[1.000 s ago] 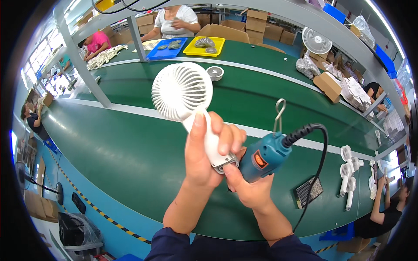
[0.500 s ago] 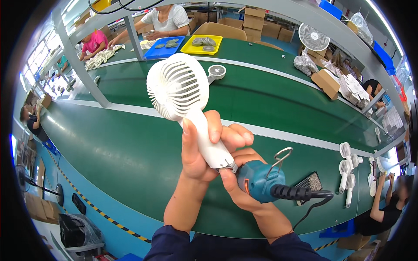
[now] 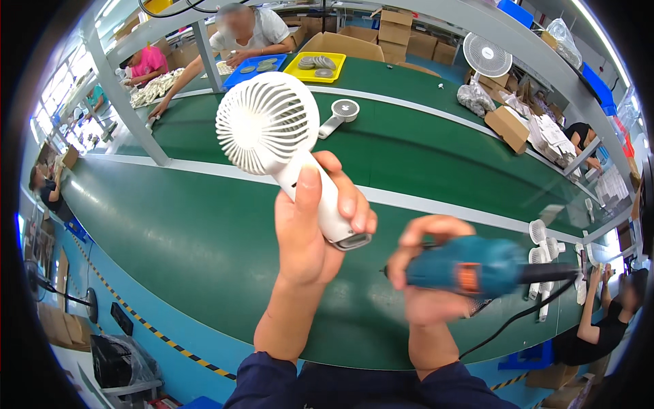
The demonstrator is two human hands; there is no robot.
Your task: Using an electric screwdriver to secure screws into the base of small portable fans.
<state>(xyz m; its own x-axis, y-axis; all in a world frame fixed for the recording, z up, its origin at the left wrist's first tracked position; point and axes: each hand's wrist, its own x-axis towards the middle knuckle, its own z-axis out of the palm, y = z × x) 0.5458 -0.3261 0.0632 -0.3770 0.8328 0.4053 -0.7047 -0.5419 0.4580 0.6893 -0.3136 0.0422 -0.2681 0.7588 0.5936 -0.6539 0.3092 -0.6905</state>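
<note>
A white handheld fan [image 3: 269,123] is gripped by its handle in my left hand [image 3: 310,225], its slatted round head tilted up to the left and the handle's end toward the lower right. My right hand [image 3: 432,273] is wrapped round a teal electric screwdriver [image 3: 504,266], blurred by motion, with a black cord trailing from its back end. The screwdriver's tip points left and stands apart from the fan's handle. Behind the screwdriver, a dark tray of small parts [image 3: 480,307] is mostly hidden.
Several white handheld fans [image 3: 538,253] lie on the green bench [image 3: 170,238] at the right. Another fan [image 3: 345,109] lies on the green surface beyond the rail. Blue [image 3: 235,76] and yellow trays [image 3: 289,71] hold round grey parts. Other people work around the far side and right.
My right hand has drawn the screwdriver away from the fan's handle end to the right, turning it sideways. My left hand has moved the fan slightly up and left. A co-worker's arm reaches farther down.
</note>
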